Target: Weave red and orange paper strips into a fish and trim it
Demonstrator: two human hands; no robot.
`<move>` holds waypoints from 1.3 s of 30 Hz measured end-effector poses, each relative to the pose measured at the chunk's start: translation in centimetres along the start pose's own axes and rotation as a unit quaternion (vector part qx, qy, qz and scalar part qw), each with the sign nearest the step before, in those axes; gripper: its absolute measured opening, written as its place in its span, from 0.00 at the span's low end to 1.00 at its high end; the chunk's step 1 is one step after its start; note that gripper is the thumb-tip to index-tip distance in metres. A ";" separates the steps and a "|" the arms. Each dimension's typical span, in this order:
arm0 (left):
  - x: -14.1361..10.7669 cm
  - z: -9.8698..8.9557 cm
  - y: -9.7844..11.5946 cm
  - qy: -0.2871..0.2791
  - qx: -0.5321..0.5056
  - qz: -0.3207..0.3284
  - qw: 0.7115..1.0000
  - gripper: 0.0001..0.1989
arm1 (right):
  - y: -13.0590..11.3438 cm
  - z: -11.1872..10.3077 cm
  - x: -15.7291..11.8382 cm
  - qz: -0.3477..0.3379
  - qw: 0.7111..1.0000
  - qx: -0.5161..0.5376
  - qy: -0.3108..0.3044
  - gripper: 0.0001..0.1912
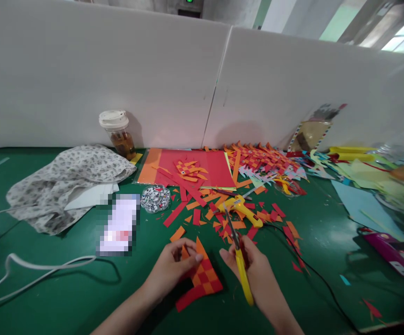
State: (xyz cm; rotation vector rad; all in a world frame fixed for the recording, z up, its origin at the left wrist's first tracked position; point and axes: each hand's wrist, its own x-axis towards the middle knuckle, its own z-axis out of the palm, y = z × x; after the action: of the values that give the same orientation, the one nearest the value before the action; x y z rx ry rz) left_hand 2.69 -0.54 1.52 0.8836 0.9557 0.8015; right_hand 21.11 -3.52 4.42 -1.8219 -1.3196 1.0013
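My left hand (175,265) pinches a woven paper piece (207,275) by its upper edge. The piece has an orange and red checker pattern, orange points at the top and a red strip sticking out at lower left. In my right hand (257,274) is a pair of scissors (241,265) with yellow handles, blades pointing up and away. The blades stand apart from the paper. Just beyond them lies a yellow glue gun (241,209) among red and orange paper scraps (196,216). My right fingers are partly hidden behind the handles.
Red and orange paper sheets (205,163) lie at the back, with finished woven fish (257,158) to their right. A tub of googly eyes (155,199), a blurred phone (120,225), a cloth (72,177) and a lidded cup (118,135) stand left. A black cord (322,274) runs right.
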 end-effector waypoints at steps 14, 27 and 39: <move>-0.1 0.0 0.2 0.039 -0.028 0.011 0.999 0.14 | 1.7 -1.0 -2.9 -0.067 0.933 -0.354 0.012 0.15; -0.1 0.0 -0.3 0.004 -0.052 -0.009 0.999 0.16 | 1.4 -1.0 -3.1 -0.085 0.939 -0.333 -0.027 0.16; -0.2 -0.1 -0.3 -0.005 -0.072 -0.018 0.997 0.14 | 1.7 -0.8 -2.8 -0.116 0.929 -0.351 -0.019 0.15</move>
State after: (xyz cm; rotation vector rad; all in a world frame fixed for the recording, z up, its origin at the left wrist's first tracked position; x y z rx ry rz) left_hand 2.62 -0.78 1.32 0.7418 0.8913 0.8241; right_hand 21.99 -6.75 3.94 -2.0669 -2.0436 0.4548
